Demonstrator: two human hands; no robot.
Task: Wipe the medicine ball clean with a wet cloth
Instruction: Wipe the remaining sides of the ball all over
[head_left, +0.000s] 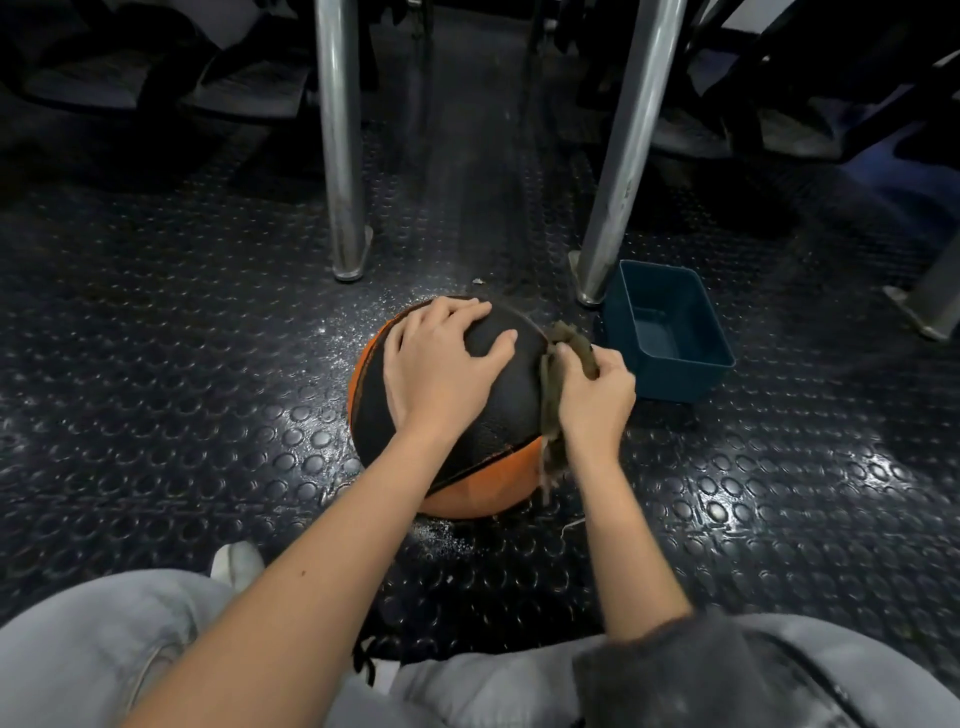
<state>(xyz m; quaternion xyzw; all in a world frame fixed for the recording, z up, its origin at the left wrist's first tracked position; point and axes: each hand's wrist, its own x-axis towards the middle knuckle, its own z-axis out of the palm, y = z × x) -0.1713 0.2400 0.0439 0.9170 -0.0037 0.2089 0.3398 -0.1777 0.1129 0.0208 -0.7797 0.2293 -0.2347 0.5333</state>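
A black and orange medicine ball (498, 410) sits on the studded rubber floor in front of my knees. My left hand (441, 364) lies spread flat over the top of the ball, fingers straight. My right hand (592, 395) grips a damp brown-grey cloth (553, 410) and holds it against the ball's right side. The cloth hangs down along the ball, its frayed end near the orange panel.
A dark blue plastic tub (670, 332) stands just right of the ball. Two metal legs (343, 156) (623, 156) rise behind the ball, another (930, 301) at the far right. The black floor (208, 364) is wet around the ball. My knees fill the bottom.
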